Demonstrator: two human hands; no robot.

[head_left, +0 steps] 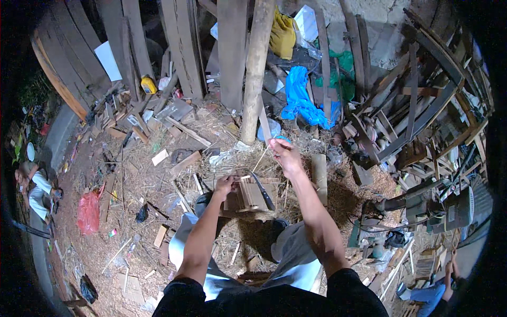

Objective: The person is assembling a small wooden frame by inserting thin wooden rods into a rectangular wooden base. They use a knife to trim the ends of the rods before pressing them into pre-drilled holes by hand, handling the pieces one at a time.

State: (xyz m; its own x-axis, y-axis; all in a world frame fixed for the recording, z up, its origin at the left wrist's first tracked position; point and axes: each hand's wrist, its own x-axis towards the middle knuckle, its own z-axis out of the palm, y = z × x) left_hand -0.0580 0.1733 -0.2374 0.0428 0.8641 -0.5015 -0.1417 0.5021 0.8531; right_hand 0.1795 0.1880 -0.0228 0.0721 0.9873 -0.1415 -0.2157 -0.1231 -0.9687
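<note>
My right hand (285, 157) is raised with its fingers pinched round one end of a thin pale stick (261, 159). The stick slants down toward a low wooden board (230, 202) between my knees. Several narrow sticks (246, 195) lie side by side on this board. Along its right part rests a knife (263, 192) with a dark handle toward me. My left hand (225, 185) is at the board's left far corner with its fingers closed; whatever they grip is too small to make out.
A round post (253, 79) stands just beyond my hands. Wood scraps and shavings cover the ground. Blue plastic sheeting (303, 100) lies behind the post, a red plastic bag (90, 211) at left. A fan (459, 207) stands at right. Other people sit at the far left and lower right.
</note>
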